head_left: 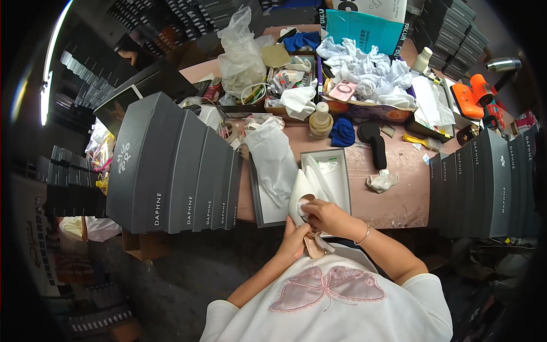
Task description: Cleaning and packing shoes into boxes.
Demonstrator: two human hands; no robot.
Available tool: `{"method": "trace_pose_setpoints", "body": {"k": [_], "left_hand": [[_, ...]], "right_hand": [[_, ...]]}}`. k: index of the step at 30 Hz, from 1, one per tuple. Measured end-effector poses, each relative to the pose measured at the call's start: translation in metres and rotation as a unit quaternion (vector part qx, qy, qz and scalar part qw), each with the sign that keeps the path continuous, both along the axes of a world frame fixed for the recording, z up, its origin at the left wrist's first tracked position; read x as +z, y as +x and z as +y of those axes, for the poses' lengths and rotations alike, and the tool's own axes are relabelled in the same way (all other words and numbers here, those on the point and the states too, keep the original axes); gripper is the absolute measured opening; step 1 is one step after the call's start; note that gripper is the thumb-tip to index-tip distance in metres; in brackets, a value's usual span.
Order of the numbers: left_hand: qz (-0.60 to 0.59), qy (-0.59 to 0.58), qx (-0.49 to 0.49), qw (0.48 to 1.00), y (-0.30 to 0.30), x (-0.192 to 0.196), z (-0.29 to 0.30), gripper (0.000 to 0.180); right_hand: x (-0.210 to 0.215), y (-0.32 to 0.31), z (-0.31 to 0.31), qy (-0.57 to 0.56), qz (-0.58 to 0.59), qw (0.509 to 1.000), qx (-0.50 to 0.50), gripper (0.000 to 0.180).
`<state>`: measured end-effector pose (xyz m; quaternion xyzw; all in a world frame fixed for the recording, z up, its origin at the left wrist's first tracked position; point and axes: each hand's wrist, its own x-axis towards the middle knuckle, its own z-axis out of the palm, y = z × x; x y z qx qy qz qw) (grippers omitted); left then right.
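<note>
A white pointed shoe (296,192) is tilted in front of me, toe pointing away. My left hand (292,241) is closed round its rear part, near a tan strip (315,246) that seems to be its insole or back. My right hand (331,219) has its fingers at the shoe's opening, pinching a wad of white paper (303,204) that sits partly inside. Beneath and beyond the shoe lies an open grey box (343,182) with a white lining and another white piece, partly hidden. To its left, white tissue paper (272,162) spreads over a grey lid (257,206).
Grey shoeboxes (185,171) stand in a row at left, more grey boxes (491,182) at right. On the pink table are a black brush-like tool (374,142), a crumpled white cloth (382,181) and a pump bottle (321,121). Behind, a carton holds crumpled paper (370,74).
</note>
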<state>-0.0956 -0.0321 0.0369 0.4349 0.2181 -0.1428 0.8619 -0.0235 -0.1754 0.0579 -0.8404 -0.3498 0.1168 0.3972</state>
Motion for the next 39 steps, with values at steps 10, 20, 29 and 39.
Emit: {"method": "trace_pose_setpoints", "body": {"k": [10, 20, 29, 39], "left_hand": [[-0.01, 0.03, -0.03, 0.999, 0.004, 0.006, 0.007, 0.053], [0.001, 0.068, 0.01, 0.998, 0.047, 0.009, 0.047, 0.067], [-0.16, 0.276, -0.021, 0.948, 0.054, -0.007, 0.058, 0.088], [-0.087, 0.111, -0.03, 0.989, 0.029, -0.005, 0.02, 0.053]], "right_hand": [[-0.027, 0.031, 0.005, 0.172, 0.074, 0.979, -0.079, 0.096], [-0.032, 0.027, 0.001, 0.144, 0.313, 0.918, -0.195, 0.101], [-0.108, -0.005, -0.013, 0.035, 0.253, 0.933, -0.254, 0.059], [0.015, 0.021, -0.012, 0.084, -0.146, 0.951, -0.258, 0.075]]}}
